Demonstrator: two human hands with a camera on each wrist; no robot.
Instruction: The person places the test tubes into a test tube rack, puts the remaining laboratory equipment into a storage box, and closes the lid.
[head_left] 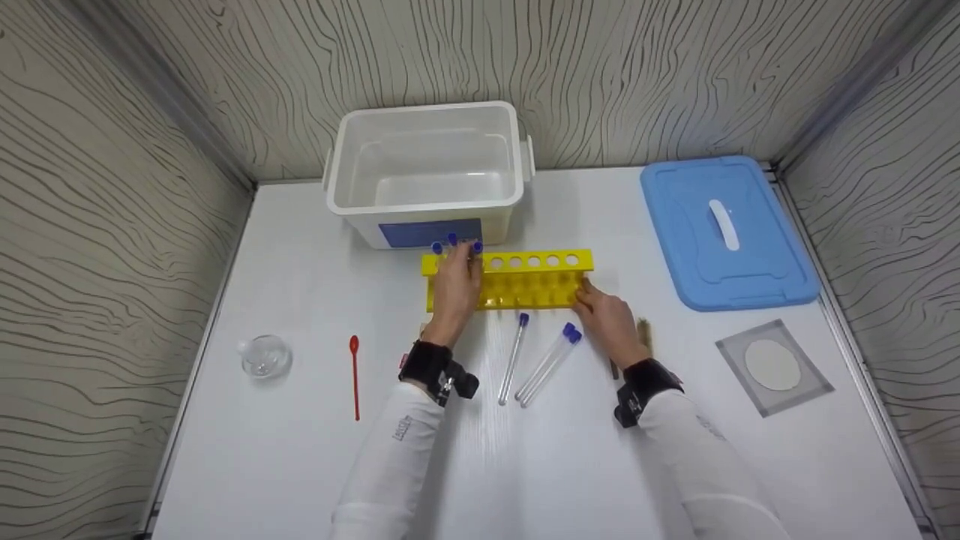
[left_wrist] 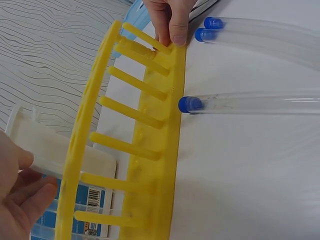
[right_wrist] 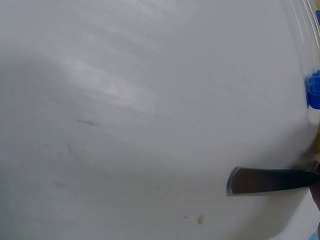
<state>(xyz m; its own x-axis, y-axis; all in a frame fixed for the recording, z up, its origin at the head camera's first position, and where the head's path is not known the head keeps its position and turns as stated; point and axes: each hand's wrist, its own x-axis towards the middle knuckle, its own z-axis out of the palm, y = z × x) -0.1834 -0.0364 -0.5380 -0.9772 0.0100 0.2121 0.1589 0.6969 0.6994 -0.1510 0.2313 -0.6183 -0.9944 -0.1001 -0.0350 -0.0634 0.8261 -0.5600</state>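
Note:
A yellow test tube rack [head_left: 532, 289] stands in front of the white box. My right hand [head_left: 611, 319] pinches the right end of its base, thumb [left_wrist: 178, 32] on the near side. At the rack's left end is my left hand [head_left: 456, 289], its fingertips among three blue caps [head_left: 436, 247] of test tubes that stand in the rack. In the left wrist view the fingers [left_wrist: 42, 195] are loosely bent beside the upper bar, with clear tubes [left_wrist: 95, 207] just below them. Three more capped test tubes [head_left: 512, 360] lie on the table nearer me.
Behind the rack is an open white box [head_left: 442, 214]; its blue lid [head_left: 697, 262] lies at right. A grey mesh square with a white disc [head_left: 772, 365], a clear glass vessel [head_left: 266, 356], a red spoon [head_left: 355, 375] and a dark flat-ended strip [right_wrist: 270, 181] are also out.

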